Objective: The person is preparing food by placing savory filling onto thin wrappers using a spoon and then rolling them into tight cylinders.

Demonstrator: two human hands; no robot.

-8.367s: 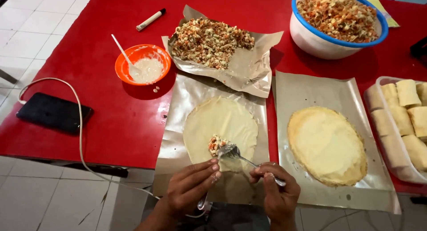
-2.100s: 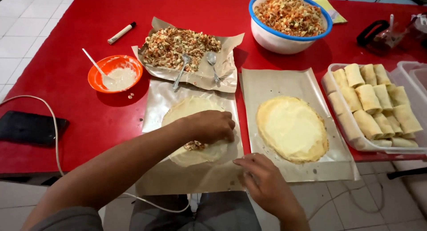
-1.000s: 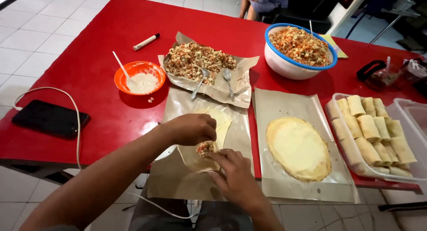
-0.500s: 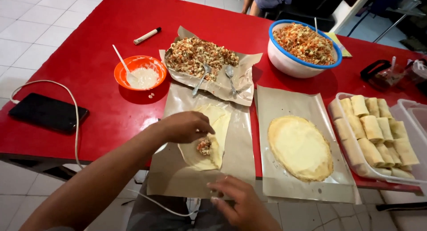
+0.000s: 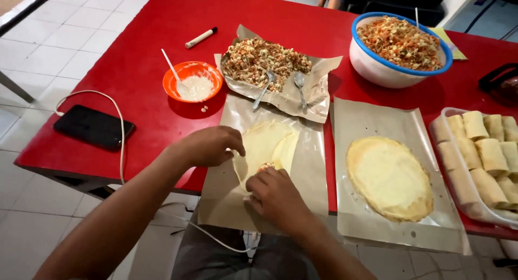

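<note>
A thin pale wrapper (image 5: 267,146) lies on a sheet of brown paper (image 5: 313,177) on the red table. Its right side is folded inward. A small heap of filling (image 5: 265,166) shows near its lower end. My left hand (image 5: 208,146) pinches the wrapper's left edge. My right hand (image 5: 275,196) presses on the wrapper's near end, just below the filling, and hides that part.
A stack of round wrappers (image 5: 388,177) lies on a second paper at right. Behind are a paper with filling and two spoons (image 5: 270,64), an orange bowl of white paste (image 5: 192,84), a large white bowl (image 5: 399,42), a tray of rolls (image 5: 485,156), a black phone (image 5: 94,127).
My right hand has come back from the table's near edge onto the wrapper's near end. My left hand stays at the wrapper's left edge. The camera view has shifted slightly.
</note>
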